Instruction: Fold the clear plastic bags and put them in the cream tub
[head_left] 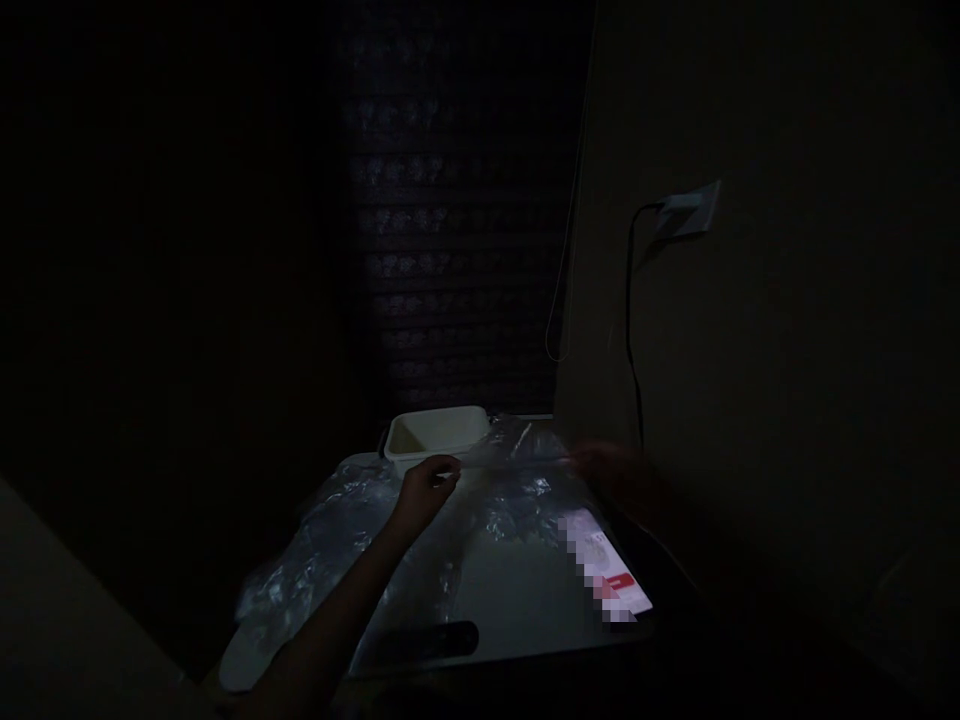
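Observation:
My left hand [429,486] pinches the left end of the upper edge of a clear plastic bag [517,490], in front of a pale tub. At the bag's right end is my right hand [607,462], dim and blurred, with its fingers hard to make out. The bag is stretched between the two hands above a white board [525,590]. More crumpled clear plastic [330,530] lies on the board's left side, partly behind my left forearm.
The pale rectangular tub [437,428] stands at the back. A lit phone [611,570] lies at the board's right edge. A black cable [628,300] hangs from a wall socket [688,210]. Behind is a dark blind [450,220]. The room is very dark.

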